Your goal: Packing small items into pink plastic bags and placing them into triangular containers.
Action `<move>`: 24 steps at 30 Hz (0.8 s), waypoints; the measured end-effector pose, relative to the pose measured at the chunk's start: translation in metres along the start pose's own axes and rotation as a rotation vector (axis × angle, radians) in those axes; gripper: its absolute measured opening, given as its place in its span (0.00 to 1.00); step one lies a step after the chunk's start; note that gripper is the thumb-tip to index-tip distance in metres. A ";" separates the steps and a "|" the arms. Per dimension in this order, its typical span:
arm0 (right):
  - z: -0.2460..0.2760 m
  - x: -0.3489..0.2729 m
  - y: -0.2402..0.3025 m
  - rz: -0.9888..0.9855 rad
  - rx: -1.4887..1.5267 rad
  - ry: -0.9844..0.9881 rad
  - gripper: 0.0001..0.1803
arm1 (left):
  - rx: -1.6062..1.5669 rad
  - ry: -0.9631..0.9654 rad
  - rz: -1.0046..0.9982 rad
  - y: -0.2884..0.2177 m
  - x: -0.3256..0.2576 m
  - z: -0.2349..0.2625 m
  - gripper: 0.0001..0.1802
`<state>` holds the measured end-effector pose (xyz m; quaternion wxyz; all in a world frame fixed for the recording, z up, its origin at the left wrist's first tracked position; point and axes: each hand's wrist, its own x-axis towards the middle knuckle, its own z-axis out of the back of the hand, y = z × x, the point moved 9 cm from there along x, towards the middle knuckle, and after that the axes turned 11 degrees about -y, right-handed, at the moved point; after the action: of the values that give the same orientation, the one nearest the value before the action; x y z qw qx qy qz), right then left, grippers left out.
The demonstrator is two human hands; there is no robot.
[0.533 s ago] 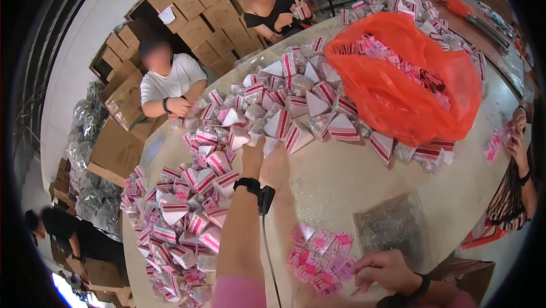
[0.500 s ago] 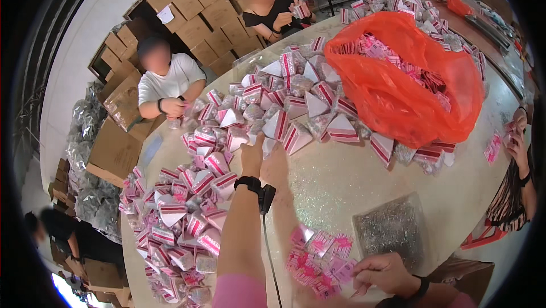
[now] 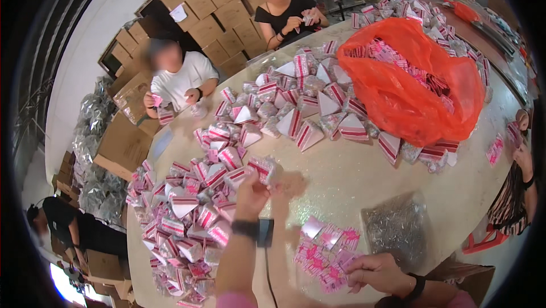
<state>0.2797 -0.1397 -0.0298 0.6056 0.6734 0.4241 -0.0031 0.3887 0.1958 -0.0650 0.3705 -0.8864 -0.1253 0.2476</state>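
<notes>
My left hand (image 3: 250, 195), a dark band and small device at its wrist, is closed on a small clear packet with a pink-and-white label (image 3: 263, 168). It is raised over the table beside a heap of similar wedge-shaped packets (image 3: 185, 207). At the lower right, my right hand (image 3: 376, 273) is closed, thumb and fingers pinching a pink printed card (image 3: 344, 260). This card is at the edge of a loose spread of pink cards (image 3: 311, 255). Just behind my right hand lies a clear bag of small shiny bits (image 3: 396, 229).
An open red plastic bag (image 3: 392, 112) of pink cards stands at the back right. Packets (image 3: 310, 106) cover the table's (image 3: 318, 194) far side. Two people (image 3: 179, 75) sit across, and another person's hands (image 3: 523, 157) are at the right edge. Cardboard boxes (image 3: 219, 9) are stacked behind.
My left hand has drawn back toward me from the far heap and now carries a packet. My right hand stays by the cards. The person in white has moved their hands apart.
</notes>
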 end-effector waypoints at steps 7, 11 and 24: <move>-0.046 -0.029 -0.001 0.078 -0.143 0.118 0.09 | -0.508 0.139 0.107 0.045 -0.169 0.027 0.34; -0.079 -0.049 0.010 0.177 -0.233 0.168 0.09 | -0.473 -0.013 0.070 0.071 -0.218 0.047 0.35; -0.177 -0.087 0.047 0.705 -0.613 0.308 0.09 | -0.330 0.102 -0.326 0.032 -0.320 0.020 0.37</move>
<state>0.1606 -0.0403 0.1004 0.6703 0.5592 0.2365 0.4267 0.1084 0.0553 0.0107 0.2617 -0.9143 -0.2869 0.1156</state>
